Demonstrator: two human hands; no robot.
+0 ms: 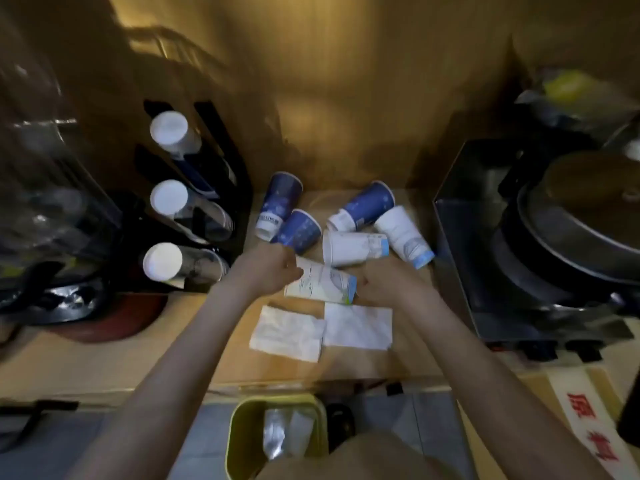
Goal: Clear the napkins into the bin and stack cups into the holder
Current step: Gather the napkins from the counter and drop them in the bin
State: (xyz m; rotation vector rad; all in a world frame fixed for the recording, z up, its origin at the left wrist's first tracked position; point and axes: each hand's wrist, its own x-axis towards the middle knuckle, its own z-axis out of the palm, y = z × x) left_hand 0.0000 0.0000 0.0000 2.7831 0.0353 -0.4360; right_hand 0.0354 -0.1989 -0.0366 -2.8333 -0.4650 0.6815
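Note:
Several paper cups lie on their sides on the wooden counter: blue ones at the back, white ones on the right. My left hand and my right hand both grip a white cup lying between them, one hand at each end. Two flat white napkins rest just in front of that cup. A yellow bin stands on the floor below the counter edge. The black cup holder at left carries three stacks of cups.
A metal appliance with a round lidded pot fills the right side. Dark clutter and a red plate sit at the left. A sign with red characters lies at the lower right. The wall runs close behind the cups.

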